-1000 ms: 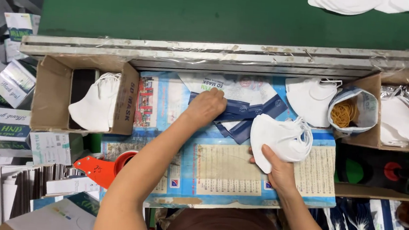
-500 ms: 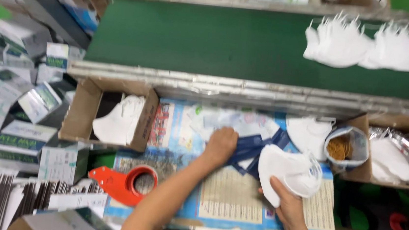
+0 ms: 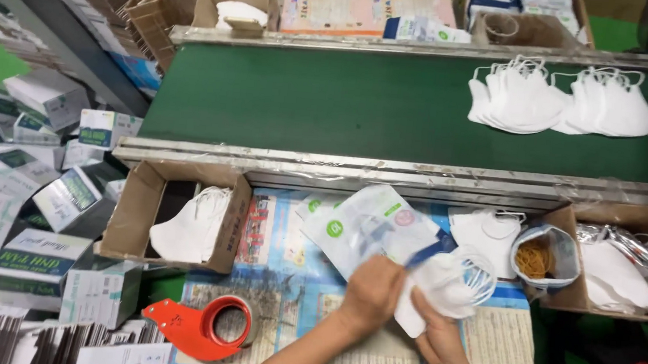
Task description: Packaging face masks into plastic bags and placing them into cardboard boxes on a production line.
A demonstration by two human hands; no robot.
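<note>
My left hand [image 3: 371, 290] has lifted a clear printed pouch [image 3: 371, 229] off the worktable [image 3: 501, 346], fingers pinching its edge, now meeting the folded white masks [image 3: 444, 286] gripped in my right hand [image 3: 435, 336].

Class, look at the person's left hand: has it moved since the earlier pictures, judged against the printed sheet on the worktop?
Yes. The left hand has come nearer the person on the printed sheet, lifting a clear bag, close to the right hand.

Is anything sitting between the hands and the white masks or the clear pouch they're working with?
Nothing visible: the left hand already grips the clear pouch and the right hand holds the white masks against it.
</note>
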